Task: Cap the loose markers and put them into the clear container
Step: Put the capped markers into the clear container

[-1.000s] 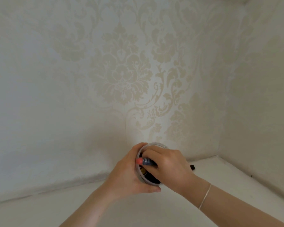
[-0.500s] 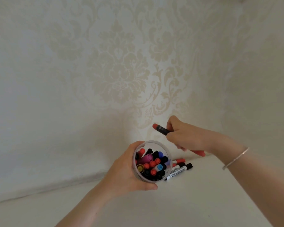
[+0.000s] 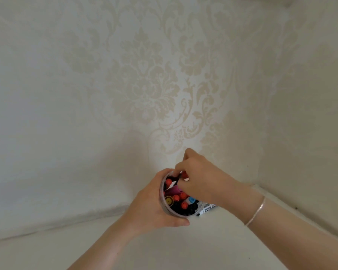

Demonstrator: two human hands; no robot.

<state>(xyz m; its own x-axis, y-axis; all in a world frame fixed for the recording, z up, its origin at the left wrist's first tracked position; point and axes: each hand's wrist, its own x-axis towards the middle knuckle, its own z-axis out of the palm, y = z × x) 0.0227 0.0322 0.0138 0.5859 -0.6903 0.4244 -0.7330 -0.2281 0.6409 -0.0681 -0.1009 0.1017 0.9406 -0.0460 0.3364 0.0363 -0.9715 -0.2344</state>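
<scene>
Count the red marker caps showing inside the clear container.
4, maybe more under the right hand: one at the far left edge, two mid-container, one nearer the front of the clear container.

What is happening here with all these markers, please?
A person is gathering markers into a clear container. The left hand grips the container from the side; it is already crowded with capped markers standing on end. The right hand is over the opening, its fingers pinching a red-tipped marker at the rim, seemingly putting it in. At least one white-barrelled marker lies on the white surface beside the container, partly hidden by the right wrist.
</scene>
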